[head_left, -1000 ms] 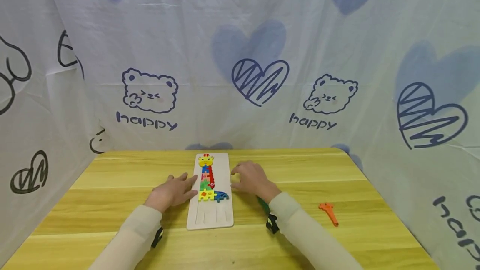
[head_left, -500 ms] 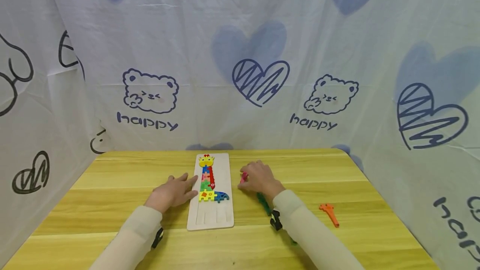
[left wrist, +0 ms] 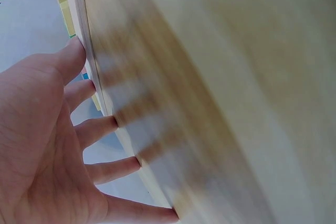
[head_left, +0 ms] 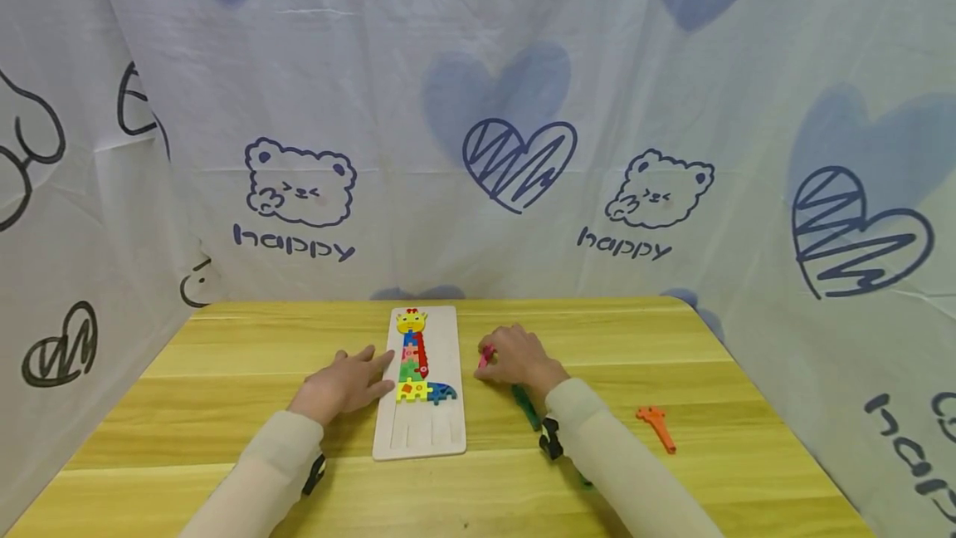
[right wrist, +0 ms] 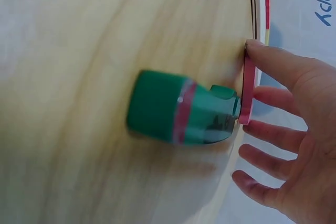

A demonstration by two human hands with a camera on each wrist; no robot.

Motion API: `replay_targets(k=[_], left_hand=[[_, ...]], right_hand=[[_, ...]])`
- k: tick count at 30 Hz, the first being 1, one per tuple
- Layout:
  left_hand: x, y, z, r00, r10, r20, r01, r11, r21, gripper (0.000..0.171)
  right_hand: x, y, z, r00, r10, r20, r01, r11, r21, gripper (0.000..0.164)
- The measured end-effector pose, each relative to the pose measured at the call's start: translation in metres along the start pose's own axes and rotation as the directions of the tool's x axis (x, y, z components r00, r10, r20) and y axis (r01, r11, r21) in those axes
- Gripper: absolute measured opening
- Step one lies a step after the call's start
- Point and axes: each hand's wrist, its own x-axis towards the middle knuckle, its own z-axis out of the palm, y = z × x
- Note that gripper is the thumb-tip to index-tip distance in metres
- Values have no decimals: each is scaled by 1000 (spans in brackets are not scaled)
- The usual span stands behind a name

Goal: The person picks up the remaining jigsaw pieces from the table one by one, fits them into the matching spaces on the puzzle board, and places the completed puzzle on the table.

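Observation:
A pale wooden puzzle board lies on the table, bearing a colourful giraffe puzzle of interlocked pieces. Several slots at the board's near end hold no pieces. My left hand rests at the board's left edge, its fingers spread and fairly straight; in the left wrist view the fingertips touch the board or table along that edge. To the right of the board, my right hand pinches a pink puzzle piece between thumb and fingers, on or just above the table. The piece is partly hidden by the fingers in the head view.
A green piece lies by the right wrist, partly under the arm. Another bit of green shows beneath the right forearm. Further right lies an orange giraffe-shaped piece. A white printed cloth hangs behind the wooden table.
My right hand has shifted a little to the right, away from the board, and the pink piece has come into view in its fingers. The left hand stays in place.

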Motion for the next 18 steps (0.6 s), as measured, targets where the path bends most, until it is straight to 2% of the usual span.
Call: replay_targets(k=[9,18], left_hand=[[0,1,-1,1000,3,-3,-3,1000,-2,65],[-1,0,0,1000,8,-7,-8,1000,0,65]], right_hand=[[-4,-3,-5,999,-27,-20,28,1000,12,51],[-10,-17,-16,991,-118,-54,119,993,0,53]])
